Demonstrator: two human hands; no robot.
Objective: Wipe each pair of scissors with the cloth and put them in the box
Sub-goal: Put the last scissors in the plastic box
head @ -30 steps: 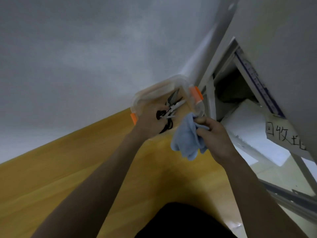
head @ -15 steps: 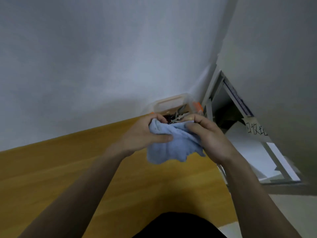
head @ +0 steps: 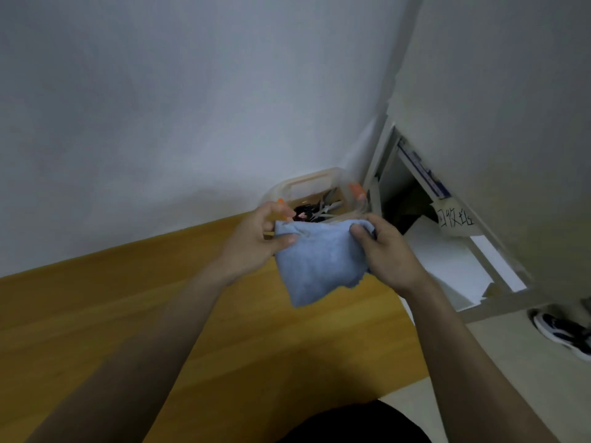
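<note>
**Cloth held up by both hands**

The left hand and right hand each pinch a top corner of the blue cloth (it hangs loosely) above the wooden table. Scissors lie in the clear box at the table's far right corner.

I see the pale blue cloth held up by its two top corners, hanging limp above the worktop. At its twelve o'clock sits the clear, orange-clipped box, scissors piled inside, blades pointing to one o'clock.
</note>
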